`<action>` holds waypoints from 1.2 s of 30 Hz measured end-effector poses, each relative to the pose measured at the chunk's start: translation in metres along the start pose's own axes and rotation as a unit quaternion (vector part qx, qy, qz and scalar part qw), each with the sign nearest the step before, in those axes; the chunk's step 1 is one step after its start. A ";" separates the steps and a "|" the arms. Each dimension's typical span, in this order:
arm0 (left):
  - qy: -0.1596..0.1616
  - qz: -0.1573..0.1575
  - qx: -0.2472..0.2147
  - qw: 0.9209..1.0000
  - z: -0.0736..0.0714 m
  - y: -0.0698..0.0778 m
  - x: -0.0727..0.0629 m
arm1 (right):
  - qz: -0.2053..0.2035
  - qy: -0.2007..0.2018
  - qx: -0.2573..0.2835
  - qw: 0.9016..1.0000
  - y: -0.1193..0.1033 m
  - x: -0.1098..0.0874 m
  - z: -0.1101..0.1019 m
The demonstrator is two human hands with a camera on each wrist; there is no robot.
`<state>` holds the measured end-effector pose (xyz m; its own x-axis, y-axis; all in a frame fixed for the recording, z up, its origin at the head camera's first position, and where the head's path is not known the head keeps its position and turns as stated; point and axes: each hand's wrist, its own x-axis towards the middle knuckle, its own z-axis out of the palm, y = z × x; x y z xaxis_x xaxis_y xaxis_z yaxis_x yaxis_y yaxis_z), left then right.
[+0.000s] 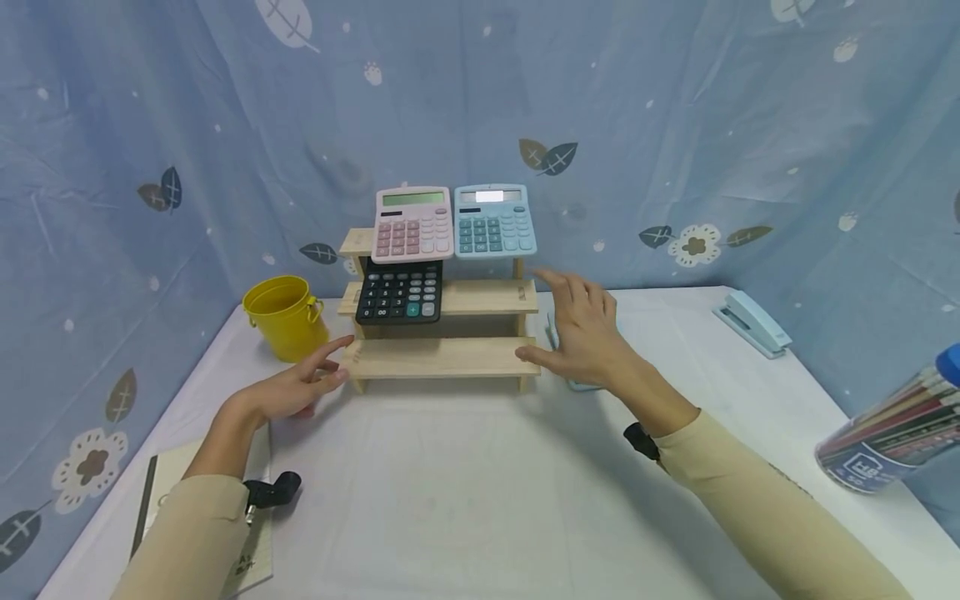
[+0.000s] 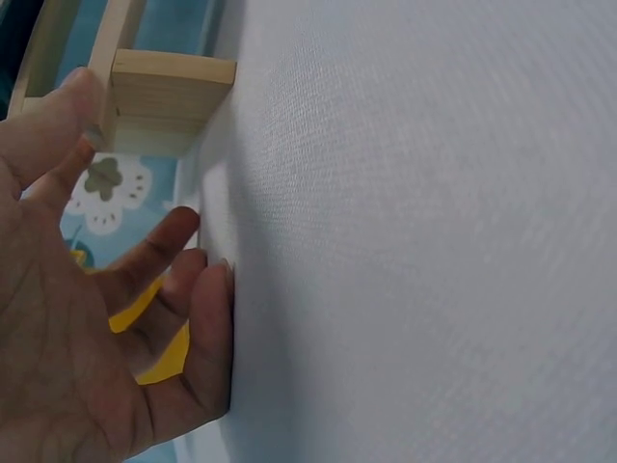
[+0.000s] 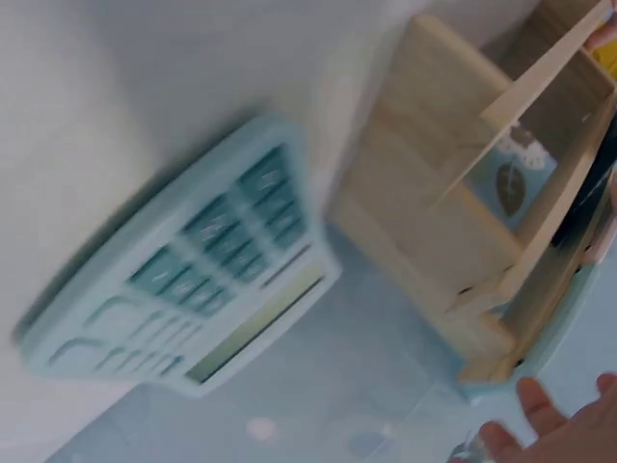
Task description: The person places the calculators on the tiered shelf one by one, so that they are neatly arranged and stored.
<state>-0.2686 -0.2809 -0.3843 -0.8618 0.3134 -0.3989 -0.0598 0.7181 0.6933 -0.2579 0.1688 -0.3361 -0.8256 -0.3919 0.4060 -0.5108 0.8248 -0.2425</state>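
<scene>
A three-tier wooden rack [image 1: 442, 357] stands on the table. On its top tier lean a pink calculator [image 1: 413, 225] and a light blue calculator [image 1: 495, 222]; a black calculator [image 1: 400, 292] sits on the middle tier at left. My left hand [image 1: 288, 392] touches the left end of the lowest tier with thumb and index finger, its other fingers loosely bent. Beside the rack's right end my right hand [image 1: 585, 329] is spread, thumb near the lowest board, holding nothing. Another light blue calculator [image 3: 193, 260] lies on the table, mostly hidden behind that hand in the head view.
A yellow bucket [image 1: 285, 321] stands left of the rack. A notebook [image 1: 255, 533] lies under the left forearm. At the right are a light blue stapler [image 1: 753, 321] and a clear tub of pencils [image 1: 885, 433]. Patterned blue cloth [image 1: 450, 92] hangs behind the table.
</scene>
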 end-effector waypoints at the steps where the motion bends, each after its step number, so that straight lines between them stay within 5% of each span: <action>1: -0.001 0.000 -0.001 1.000 0.000 0.000 0.000 | -0.001 -0.005 -0.003 1.000 0.004 -0.001 -0.001; 8: 0.001 -0.005 -0.008 1.000 0.000 0.000 -0.001 | 0.009 -0.013 -0.007 1.000 0.025 -0.004 -0.009; 24: -0.001 0.000 -0.006 1.000 -0.001 0.000 -0.001 | 0.098 -0.046 0.026 0.994 0.059 -0.017 0.005; 36: 0.005 -0.002 -0.001 1.000 0.001 0.001 -0.001 | 0.151 -0.141 0.019 0.978 0.075 -0.017 0.007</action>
<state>-0.2673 -0.2799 -0.3831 -0.8667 0.3033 -0.3960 -0.0654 0.7179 0.6930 -0.2837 0.2349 -0.3677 -0.9709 -0.2339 0.0520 -0.2372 0.9068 -0.3485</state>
